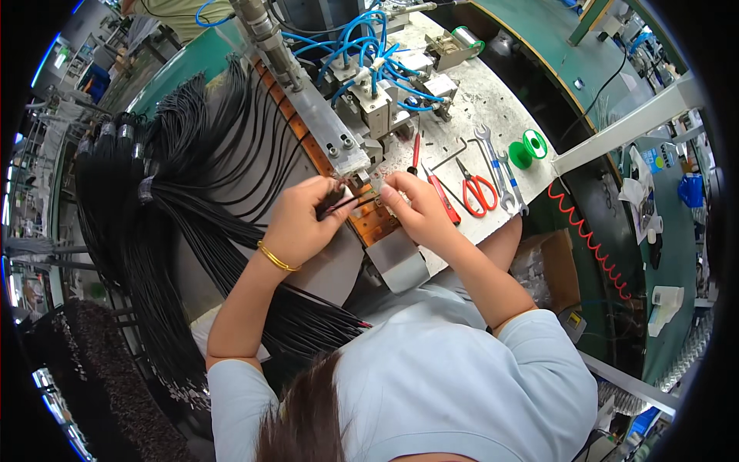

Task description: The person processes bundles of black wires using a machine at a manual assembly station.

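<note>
My left hand [302, 218], with a gold bangle at the wrist, pinches a few thin black wires [344, 203] and holds their ends near the metal jaw of a bench machine [350, 150]. My right hand [412, 206] is closed on the same wire ends from the other side, right under the jaw. A copper-coloured strip [377, 223] lies below both hands. Large bundles of black wires [177, 192] hang to my left.
Blue air hoses [369, 54] loop over the machine. On the speckled bench [477, 100] lie red-handled scissors [477, 187], wrenches [500, 165], a red screwdriver [416, 150], a green spool [530, 148] and a solder reel [466, 37]. A red coiled cord [589, 239] hangs at right.
</note>
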{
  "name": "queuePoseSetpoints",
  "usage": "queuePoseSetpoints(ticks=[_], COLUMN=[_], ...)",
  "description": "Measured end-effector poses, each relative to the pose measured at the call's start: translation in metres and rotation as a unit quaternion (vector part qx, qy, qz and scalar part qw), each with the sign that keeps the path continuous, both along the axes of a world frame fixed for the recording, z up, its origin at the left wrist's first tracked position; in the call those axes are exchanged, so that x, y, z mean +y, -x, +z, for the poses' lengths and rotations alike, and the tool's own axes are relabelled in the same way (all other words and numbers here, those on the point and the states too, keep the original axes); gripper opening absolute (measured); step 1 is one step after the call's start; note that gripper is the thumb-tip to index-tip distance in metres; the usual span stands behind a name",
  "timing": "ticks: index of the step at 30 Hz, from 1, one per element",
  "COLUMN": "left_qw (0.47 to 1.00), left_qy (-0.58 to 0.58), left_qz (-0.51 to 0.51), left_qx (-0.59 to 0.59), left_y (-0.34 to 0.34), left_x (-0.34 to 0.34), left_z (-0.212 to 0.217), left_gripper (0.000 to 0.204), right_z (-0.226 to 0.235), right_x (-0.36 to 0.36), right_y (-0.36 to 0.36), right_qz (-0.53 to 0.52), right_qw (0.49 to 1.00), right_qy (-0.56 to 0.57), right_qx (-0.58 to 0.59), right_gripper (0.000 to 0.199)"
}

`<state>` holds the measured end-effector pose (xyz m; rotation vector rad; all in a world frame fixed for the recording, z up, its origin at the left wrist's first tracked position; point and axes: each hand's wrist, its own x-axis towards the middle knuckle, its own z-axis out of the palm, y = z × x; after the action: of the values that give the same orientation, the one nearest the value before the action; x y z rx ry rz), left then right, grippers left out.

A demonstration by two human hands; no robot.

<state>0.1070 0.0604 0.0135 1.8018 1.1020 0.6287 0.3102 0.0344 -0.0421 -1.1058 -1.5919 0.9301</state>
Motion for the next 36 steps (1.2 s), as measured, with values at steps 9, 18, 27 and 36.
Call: queuePoseSetpoints(ticks=[9,18,27,36], left_qw=[0.988,0.982,0.983,0.996], left_qy=[0.139,0.19,0.181,0.076], left_qz=[0.068,0.015,-0.005,0.04], left_qx=[0.024,0.015,-0.027,0.014], left_y=[-0.007,-0.006,-0.01,-0.013], left_x=[0.001,0.002,-0.005,-0.01], left_z=[-0.008,0.003,0.005,-0.004], left_gripper=[0.018,0.019,0.019,0.015], right_z=[-0.032,-0.005,0.013,0.018], right_x=[0.016,0.006,0.0,-0.007], right_y=[-0.009,-0.007,-0.003,0.008], right_qz=[-0.005,-0.091,0.047,-0.037], right_qw=[0.996,0.981,0.998,0.956], right_qy=[0.061,-0.058,-0.008,-0.208], right_qx=[-0.059,-0.164,-0.039,-0.204], right_gripper=[0.023,0.016,0.012,0.01])
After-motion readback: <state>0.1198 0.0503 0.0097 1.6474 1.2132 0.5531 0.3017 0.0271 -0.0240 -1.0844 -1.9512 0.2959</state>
